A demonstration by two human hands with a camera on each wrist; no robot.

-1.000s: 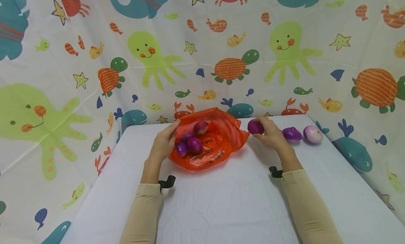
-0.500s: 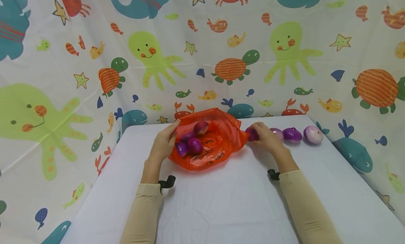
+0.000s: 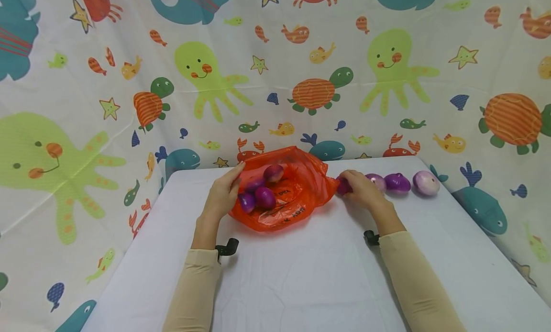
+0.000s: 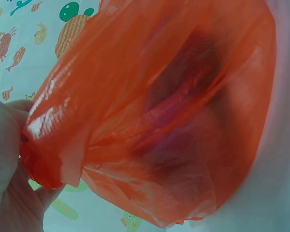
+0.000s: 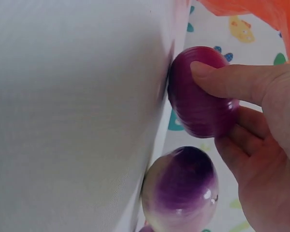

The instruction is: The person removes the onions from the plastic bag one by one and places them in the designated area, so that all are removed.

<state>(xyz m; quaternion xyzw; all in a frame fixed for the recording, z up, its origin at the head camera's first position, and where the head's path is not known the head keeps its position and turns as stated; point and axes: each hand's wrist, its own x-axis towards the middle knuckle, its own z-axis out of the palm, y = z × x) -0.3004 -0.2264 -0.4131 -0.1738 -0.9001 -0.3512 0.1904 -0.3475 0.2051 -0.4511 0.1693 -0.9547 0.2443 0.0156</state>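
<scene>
A red plastic bag (image 3: 297, 222) lies with its mouth spread toward me, several purple onions (image 3: 265, 198) inside it. My left hand (image 3: 222, 193) grips the bag's rim at the left; the left wrist view shows the film (image 4: 135, 111) bunched between thumb and fingers. Just right of the bag, my right hand (image 3: 362, 191) holds a purple onion (image 5: 200, 96) between thumb and fingers, and that onion touches the table. Close behind it in the right wrist view sits a white-and-purple onion (image 5: 183, 188).
Right of my right hand stand a partly covered onion (image 3: 377, 182), a purple onion (image 3: 397, 183) and a pale onion (image 3: 426, 183) in a row. A white cloth covers the table (image 3: 297, 279). Behind hangs a sea-animal curtain (image 3: 267, 49).
My right hand has lowered the onion to the table beside the bag, uncovering another onion on the right. The left hand stays on the bag's rim.
</scene>
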